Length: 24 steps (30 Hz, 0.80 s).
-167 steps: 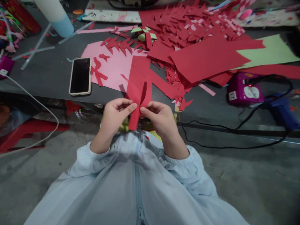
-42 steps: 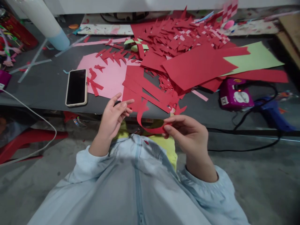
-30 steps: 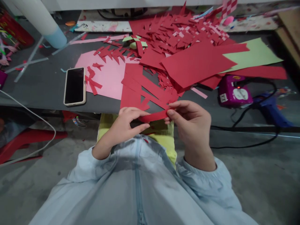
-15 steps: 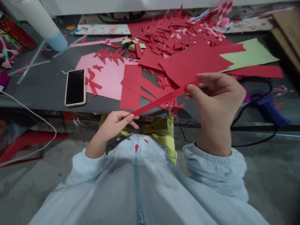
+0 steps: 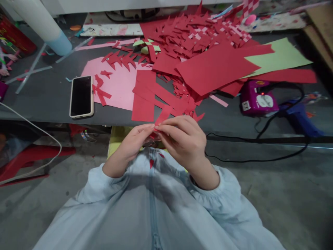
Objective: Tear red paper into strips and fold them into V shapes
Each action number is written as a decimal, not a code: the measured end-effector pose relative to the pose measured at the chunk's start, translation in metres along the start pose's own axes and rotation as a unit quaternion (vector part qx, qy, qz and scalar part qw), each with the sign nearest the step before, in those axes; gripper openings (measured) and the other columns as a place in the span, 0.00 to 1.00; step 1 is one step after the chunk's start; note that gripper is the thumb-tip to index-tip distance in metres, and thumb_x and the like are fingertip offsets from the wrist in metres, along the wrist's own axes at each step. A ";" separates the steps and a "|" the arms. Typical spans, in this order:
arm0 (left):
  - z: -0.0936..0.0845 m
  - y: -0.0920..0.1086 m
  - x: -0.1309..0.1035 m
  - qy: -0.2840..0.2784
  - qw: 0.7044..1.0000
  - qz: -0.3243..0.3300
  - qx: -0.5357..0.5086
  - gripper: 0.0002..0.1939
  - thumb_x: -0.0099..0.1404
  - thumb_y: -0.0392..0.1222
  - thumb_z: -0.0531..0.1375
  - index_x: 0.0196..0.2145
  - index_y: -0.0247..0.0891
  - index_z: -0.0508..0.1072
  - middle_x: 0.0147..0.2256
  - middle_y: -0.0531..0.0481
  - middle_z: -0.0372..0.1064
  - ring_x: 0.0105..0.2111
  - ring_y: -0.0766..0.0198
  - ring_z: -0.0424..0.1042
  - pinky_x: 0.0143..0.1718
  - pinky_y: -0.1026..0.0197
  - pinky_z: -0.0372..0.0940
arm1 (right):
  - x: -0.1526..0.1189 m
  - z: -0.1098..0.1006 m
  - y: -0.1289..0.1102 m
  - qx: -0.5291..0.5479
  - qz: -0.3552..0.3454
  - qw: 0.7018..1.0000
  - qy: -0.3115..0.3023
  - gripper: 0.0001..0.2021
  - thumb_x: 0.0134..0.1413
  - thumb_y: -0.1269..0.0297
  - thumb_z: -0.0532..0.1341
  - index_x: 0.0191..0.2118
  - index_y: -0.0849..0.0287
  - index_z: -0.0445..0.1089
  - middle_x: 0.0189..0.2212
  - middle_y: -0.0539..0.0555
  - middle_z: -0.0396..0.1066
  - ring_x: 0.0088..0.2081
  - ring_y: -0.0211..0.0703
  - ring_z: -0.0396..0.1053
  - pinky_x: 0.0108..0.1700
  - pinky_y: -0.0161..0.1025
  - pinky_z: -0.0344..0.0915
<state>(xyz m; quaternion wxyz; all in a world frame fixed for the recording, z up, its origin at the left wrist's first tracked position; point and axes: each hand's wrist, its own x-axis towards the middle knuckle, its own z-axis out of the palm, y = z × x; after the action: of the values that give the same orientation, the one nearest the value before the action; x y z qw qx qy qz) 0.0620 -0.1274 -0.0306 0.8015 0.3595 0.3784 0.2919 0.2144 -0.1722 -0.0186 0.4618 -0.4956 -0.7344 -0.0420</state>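
Between my two hands, just past the table's front edge, is a red paper strip (image 5: pixel 163 114), bent or folded, with one part sticking up. My left hand (image 5: pixel 136 139) pinches it from the left. From the right, my right hand (image 5: pixel 183 139) pinches it too, its fingertips touching or nearly touching those of the left. The fingers hide most of the strip. Behind them on the table lie red paper pieces (image 5: pixel 145 83) over a pink sheet (image 5: pixel 119 83), with a red fish-like cutout (image 5: pixel 118 59) on top.
A phone (image 5: pixel 81 96) lies left on the dark table (image 5: pixel 47 100). A purple box (image 5: pixel 258 99) and a blue glue gun (image 5: pixel 299 116) with cables are at right. Red scraps (image 5: pixel 182 38) pile up behind, near a green sheet (image 5: pixel 281 57). A white bottle (image 5: pixel 47 27) stands back left.
My right hand has moved left and down to meet my left hand. The strip, stretched between them before, is now gathered at the fingertips. The purple box has come into view.
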 end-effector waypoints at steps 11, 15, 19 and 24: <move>-0.006 0.007 -0.003 -0.060 0.998 0.027 0.023 0.17 0.57 0.53 0.69 0.37 0.36 0.79 0.33 0.48 0.79 0.34 0.65 0.77 0.40 0.64 0.69 | -0.002 -0.003 0.014 0.099 0.048 0.993 -0.041 0.08 0.63 0.69 0.58 0.38 0.57 0.76 0.36 0.55 0.78 0.39 0.43 0.73 0.44 0.43 0.70; -0.015 0.012 -0.007 -0.094 0.984 0.018 0.153 0.20 0.64 0.54 0.63 0.46 0.35 0.77 0.42 0.40 0.80 0.47 0.56 0.77 0.45 0.60 0.69 | -0.001 -0.005 0.035 0.143 0.202 0.969 -0.013 0.10 0.57 0.61 0.65 0.44 0.55 0.75 0.41 0.56 0.78 0.42 0.45 0.75 0.45 0.44 0.71; -0.018 0.021 -0.013 -0.131 0.958 0.004 0.253 0.19 0.67 0.53 0.60 0.43 0.33 0.76 0.44 0.39 0.79 0.48 0.55 0.77 0.47 0.59 0.69 | -0.001 -0.006 0.047 0.290 0.339 0.884 -0.137 0.22 0.48 0.52 0.70 0.48 0.56 0.75 0.43 0.57 0.78 0.39 0.46 0.76 0.42 0.43 0.73; -0.015 0.026 -0.016 -0.102 0.961 -0.012 0.259 0.17 0.64 0.51 0.62 0.39 0.32 0.76 0.38 0.40 0.80 0.43 0.56 0.79 0.44 0.59 0.71 | 0.003 -0.009 0.044 0.338 0.379 0.838 -0.201 0.14 0.42 0.53 0.72 0.32 0.58 0.78 0.27 0.53 0.78 0.26 0.39 0.72 0.27 0.35 0.69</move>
<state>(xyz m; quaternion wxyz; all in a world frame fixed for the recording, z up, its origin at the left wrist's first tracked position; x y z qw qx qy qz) 0.0362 -0.1193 -0.0102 0.7188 0.5777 0.3619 0.1362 0.2534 -0.1521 -0.0287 0.4229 -0.5458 -0.5341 0.4878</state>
